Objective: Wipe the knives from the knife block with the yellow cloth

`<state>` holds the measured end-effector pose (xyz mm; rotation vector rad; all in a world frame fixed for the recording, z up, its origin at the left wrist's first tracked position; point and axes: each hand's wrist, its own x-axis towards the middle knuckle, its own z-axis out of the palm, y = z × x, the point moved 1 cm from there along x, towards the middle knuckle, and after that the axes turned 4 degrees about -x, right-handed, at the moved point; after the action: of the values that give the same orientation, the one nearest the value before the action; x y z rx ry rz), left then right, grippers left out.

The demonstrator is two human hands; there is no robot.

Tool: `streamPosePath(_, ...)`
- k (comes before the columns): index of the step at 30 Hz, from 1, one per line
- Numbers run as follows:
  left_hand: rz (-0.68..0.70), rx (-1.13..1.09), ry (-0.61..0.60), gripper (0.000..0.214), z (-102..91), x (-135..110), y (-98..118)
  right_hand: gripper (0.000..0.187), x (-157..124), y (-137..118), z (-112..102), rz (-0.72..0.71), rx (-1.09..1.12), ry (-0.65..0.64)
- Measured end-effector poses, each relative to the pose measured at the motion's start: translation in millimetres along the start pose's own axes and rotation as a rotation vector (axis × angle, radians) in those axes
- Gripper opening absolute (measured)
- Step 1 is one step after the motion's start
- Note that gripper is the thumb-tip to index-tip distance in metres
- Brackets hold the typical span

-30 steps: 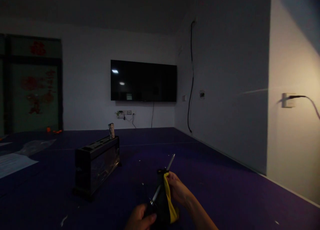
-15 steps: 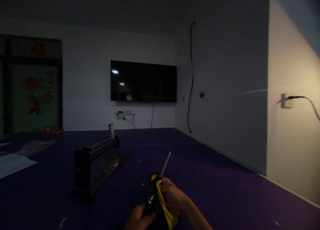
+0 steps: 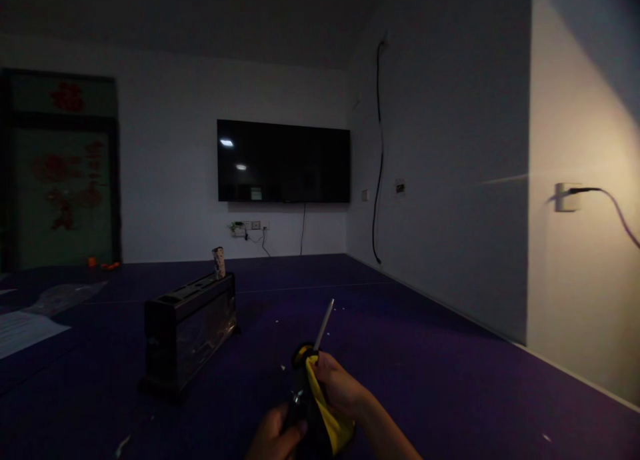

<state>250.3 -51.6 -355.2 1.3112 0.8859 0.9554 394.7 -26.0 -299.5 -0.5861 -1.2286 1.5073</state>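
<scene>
Low in the middle of the head view, my right hand (image 3: 340,385) is closed around the edge of a black-and-yellow cloth (image 3: 334,435), which looks like a pouch or lining. A slim pale rod with a pointed tip (image 3: 325,323) sticks up beside those fingers; its lower end is hidden. My left hand (image 3: 277,437) is closed at the cloth's dark left side, thumb on top. Close above that thumb shows a small shiny metal part (image 3: 298,397). Darkness hides what the metal part belongs to.
To the left stands a long black box-like unit (image 3: 193,333) with a patterned cylinder (image 3: 219,263) on top. Papers (image 3: 30,332) and clear plastic film (image 3: 67,297) lie farther left on the dark purple surface (image 3: 425,353). Small white scraps are scattered about. A television (image 3: 283,163) hangs behind.
The whole view has shifted slightly, so the room and my hands appear a little farther left. Both hands keep their hold on the cloth, and the rod still points up.
</scene>
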Motion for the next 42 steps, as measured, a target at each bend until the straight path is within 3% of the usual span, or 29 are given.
streamPosePath(8,0.006,0.037,0.064,0.073,-4.0,14,-23,0.021,-1,-7,1,0.023,-0.026,-0.057)
streamPosePath(15,-0.048,0.101,0.074,0.091,-3.6,17,-23,0.023,1,-14,0,0.015,-0.067,-0.077)
streamPosePath(23,-0.032,0.165,0.028,0.080,4.5,7,-3,0.024,0,-18,-3,0.002,-0.056,-0.043)
streamPosePath(42,0.027,0.126,-0.048,0.067,9.5,-2,8,0.018,4,-18,-24,0.007,-0.098,0.017)
